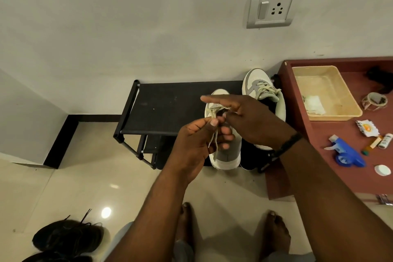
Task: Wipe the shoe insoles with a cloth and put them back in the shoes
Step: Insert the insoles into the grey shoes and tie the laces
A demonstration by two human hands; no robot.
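Left hand (197,140) grip pinching lace (213,134) of near shoe (227,155) on rack (165,106); right hand (251,119) grip unclear, forefinger extended, probably tying.

I see two white-and-grey shoes on the black rack at frame centre: the near shoe (226,151) toe-up, its laces (214,134) loose; the far shoe (262,89) upper right. A white cloth (314,105) lies in the beige tray at right.

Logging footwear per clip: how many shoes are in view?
4. A white-grey sneaker under the hands on the black rack, another beside it on the right, and two black shoes on the floor bottom-left.
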